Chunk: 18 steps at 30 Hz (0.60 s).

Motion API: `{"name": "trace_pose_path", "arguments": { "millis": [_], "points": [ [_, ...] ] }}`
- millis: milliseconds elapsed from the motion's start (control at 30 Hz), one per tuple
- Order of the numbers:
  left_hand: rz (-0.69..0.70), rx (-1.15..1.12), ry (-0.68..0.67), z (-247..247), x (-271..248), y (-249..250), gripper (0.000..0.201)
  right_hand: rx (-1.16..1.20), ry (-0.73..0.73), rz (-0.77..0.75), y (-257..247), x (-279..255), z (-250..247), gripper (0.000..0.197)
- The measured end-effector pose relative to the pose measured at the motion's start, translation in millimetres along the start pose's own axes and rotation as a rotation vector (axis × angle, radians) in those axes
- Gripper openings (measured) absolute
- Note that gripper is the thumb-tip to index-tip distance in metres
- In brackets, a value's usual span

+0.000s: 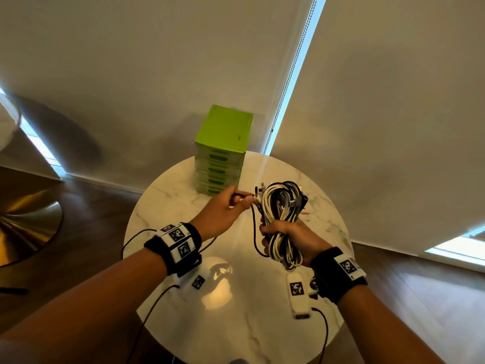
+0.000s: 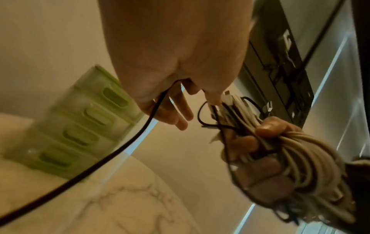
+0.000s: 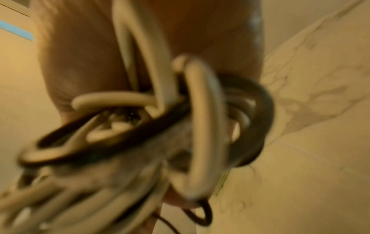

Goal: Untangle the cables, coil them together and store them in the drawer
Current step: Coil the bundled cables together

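My right hand grips a coiled bundle of white, black and grey cables upright above the round marble table. In the left wrist view its fingers wrap the bundle. My left hand pinches a thin black cable just left of the bundle's top; that cable hangs down in a loop and runs back into the bundle. The green drawer unit stands at the table's far edge behind my left hand, its drawers shut. The right wrist view is blurred and filled with cable loops.
A white tagged device and a small tag lie on the near part of the table. Black wires trail from my wristbands over the tabletop. A gold pedestal base stands on the wooden floor at left. A blind-covered wall rises behind the drawers.
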<state>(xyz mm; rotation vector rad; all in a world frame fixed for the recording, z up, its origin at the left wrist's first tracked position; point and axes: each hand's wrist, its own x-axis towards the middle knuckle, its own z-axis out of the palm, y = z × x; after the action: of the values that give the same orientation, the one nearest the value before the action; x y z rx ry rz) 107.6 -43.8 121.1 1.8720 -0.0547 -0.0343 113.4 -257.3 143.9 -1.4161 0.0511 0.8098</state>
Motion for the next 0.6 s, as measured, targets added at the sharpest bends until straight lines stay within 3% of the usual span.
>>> {"name": "trace_pose_path", "arguments": {
  "millis": [100,233,333,467,600],
  "points": [
    [-0.127,-0.424,0.062,20.4,1.3,8.1,0.027,0.035,0.031,-0.060,1.2,2.9,10.4,0.005],
    [-0.234,-0.879,0.180,35.2,9.2,24.3,0.016,-0.050,0.075,-0.110,3.0,3.1,18.4,0.014],
    [-0.300,-0.978,0.253,40.5,15.6,35.2,0.013,-0.175,0.133,-0.192,5.8,5.8,24.6,0.030],
    [-0.350,-1.062,0.320,45.1,23.2,39.8,0.015,-0.321,0.250,-0.298,9.5,5.7,33.0,0.021],
    [-0.399,-1.153,0.235,46.0,27.9,39.3,0.025,-0.364,0.248,-0.314,5.6,4.4,34.0,0.018]
  ]
}}
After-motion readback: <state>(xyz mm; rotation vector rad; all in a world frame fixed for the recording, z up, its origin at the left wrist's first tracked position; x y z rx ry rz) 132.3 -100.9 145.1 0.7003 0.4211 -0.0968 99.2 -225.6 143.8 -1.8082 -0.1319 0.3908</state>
